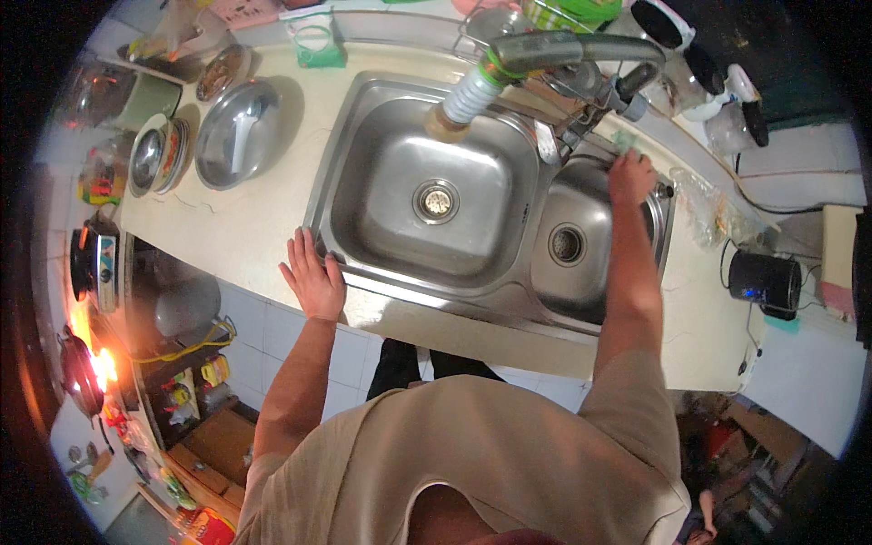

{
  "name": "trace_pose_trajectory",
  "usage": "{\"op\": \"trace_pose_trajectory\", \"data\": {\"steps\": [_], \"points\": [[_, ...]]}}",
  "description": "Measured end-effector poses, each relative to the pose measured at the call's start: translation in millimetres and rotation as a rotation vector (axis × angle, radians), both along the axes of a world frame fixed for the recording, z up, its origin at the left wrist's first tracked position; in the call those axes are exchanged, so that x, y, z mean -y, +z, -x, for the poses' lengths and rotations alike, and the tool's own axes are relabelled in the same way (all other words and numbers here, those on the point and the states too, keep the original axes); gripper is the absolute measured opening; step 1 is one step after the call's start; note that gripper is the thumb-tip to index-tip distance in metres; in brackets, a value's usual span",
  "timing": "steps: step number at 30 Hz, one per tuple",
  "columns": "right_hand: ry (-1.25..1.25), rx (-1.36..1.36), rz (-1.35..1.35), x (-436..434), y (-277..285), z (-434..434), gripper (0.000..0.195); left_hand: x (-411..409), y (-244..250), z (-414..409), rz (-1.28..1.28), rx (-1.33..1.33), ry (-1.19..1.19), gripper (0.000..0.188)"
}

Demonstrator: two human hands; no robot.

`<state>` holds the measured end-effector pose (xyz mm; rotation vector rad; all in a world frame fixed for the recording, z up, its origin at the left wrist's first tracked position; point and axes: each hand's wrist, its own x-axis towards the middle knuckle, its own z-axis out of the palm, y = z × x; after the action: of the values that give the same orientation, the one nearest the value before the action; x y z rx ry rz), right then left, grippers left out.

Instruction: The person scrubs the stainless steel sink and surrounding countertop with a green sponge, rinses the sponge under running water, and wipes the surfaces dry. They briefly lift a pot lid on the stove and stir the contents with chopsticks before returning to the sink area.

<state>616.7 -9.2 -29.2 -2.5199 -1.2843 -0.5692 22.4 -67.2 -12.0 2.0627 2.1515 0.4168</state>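
Observation:
My left hand [315,281] rests flat on the counter's front edge, fingers apart, by the front left corner of a stainless steel double sink [320,211]. It holds nothing. At the back right rim of the small basin [569,197], my right hand [632,178] is closed on a pale green scrubbing cloth [624,141], partly hidden and blurred. My right forearm crosses over that basin. The large basin [388,170] shows a drain strainer [436,201]. Above its back right corner hangs a faucet with a ribbed white hose end [470,95].
Left on the counter are a steel bowl [218,146] holding a white spoon and stacked bowls [155,155]. A bright flame [102,368] burns beside a dark pan [78,375] at far left. Right are a plastic bag [705,211] and a black device [763,279]. Another person's arm [706,514] shows lower right.

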Motion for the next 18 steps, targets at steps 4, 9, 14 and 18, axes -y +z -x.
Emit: {"op": "trace_pose_trajectory", "data": {"steps": [4,9,14,18], "points": [[0.39,-0.263,-0.309,-4,-49,73,0.041,-2,2,-1,0.04,0.025,0.004,0.063],[0.433,-0.403,-0.084,43,-29,158,0.038,3,6,4,0.054,-0.003,0.015,0.065],[0.627,-0.749,0.21,64,12,234,0.032,2,4,3,0.055,-0.008,0.006,0.065],[0.433,-1.118,-0.162,-13,6,258,0.034,0,12,1,0.052,0.022,0.002,0.064]]}}
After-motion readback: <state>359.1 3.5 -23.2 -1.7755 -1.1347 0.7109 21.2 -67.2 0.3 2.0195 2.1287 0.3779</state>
